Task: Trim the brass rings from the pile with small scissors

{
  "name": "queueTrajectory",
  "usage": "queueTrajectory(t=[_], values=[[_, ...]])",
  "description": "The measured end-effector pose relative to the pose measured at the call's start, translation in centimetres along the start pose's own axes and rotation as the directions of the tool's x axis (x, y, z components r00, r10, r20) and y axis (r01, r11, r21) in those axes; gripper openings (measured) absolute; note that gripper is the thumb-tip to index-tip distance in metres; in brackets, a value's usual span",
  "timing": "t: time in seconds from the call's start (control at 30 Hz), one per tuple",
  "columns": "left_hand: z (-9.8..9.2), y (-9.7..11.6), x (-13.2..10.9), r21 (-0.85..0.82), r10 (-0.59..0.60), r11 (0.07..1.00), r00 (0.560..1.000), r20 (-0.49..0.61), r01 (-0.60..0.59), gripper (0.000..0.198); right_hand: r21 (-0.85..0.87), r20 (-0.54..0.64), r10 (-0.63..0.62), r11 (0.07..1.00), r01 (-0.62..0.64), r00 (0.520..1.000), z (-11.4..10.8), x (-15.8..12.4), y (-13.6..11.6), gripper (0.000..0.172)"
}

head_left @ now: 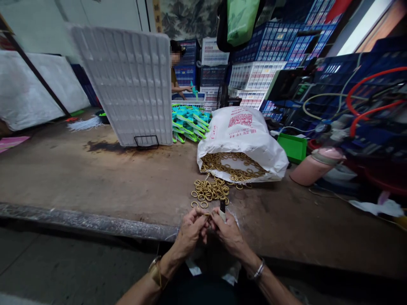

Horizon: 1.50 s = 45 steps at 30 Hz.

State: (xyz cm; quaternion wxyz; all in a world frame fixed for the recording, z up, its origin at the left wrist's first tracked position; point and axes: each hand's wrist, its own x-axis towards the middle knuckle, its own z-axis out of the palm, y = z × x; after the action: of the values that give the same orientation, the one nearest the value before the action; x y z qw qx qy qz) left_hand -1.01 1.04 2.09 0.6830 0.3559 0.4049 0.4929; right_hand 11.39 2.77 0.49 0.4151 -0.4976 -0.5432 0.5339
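Note:
My left hand [191,228] is closed, its fingertips pinching a small gold-coloured ring [207,214]. Close beside it, my right hand [227,231] is closed round a slim tool with a black end and a pale body [222,207]; it looks like a small blade, but its kind is not plain. The right thumb and fingertips meet the left ones at the ring. Just beyond both hands lies a loose pile of gold rings [211,189]. Behind the pile, a white woven sack [238,131] lies on its side with its mouth towards me, and many more rings show inside.
A tall white ribbed panel [133,84] stands on the wooden table [152,182], left of a heap of teal and green plastic pieces [190,123]. A co-worker's arm [181,89] shows behind. To the right are a green tray [291,148], a pink bottle-like container [318,165] and red hoses [365,89].

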Motion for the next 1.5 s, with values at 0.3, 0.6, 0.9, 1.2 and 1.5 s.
queueTrajectory(t=[0.3, 0.6, 0.9, 1.2, 1.5], values=[[0.3, -0.5, -0.4, 0.238, 0.124, 0.966, 0.989, -0.074, -0.104, 0.022, -0.055, 0.005, 0.027, 0.998, -0.027, 1.0, -0.2, 0.3, 0.1, 0.03], [0.7, -0.2, -0.6, 0.136, 0.076, 0.989, 0.994, -0.078, -0.065, 0.027, -0.036, 0.052, 0.074, 0.997, -0.073, 0.996, -0.4, 0.2, -0.5, 0.027], [0.2, -0.7, -0.8, 0.092, 0.068, 0.994, 0.994, -0.082, -0.06, 0.028, 0.014, 0.092, 0.121, 0.992, -0.123, 0.988, 0.1, 0.2, -0.5, 0.028], [-0.1, -0.7, -0.4, 0.138, 0.053, 0.99, 0.996, -0.077, -0.042, 0.03, -0.165, 0.053, 0.028, 0.986, -0.019, 0.998, 0.1, 0.3, -1.1, 0.024], [-0.8, -0.8, -0.8, 0.097, 0.031, 0.995, 1.0, 0.003, -0.031, 0.029, -0.089, 0.105, 0.037, 0.996, -0.028, 0.994, 0.4, 0.3, -1.4, 0.018]])
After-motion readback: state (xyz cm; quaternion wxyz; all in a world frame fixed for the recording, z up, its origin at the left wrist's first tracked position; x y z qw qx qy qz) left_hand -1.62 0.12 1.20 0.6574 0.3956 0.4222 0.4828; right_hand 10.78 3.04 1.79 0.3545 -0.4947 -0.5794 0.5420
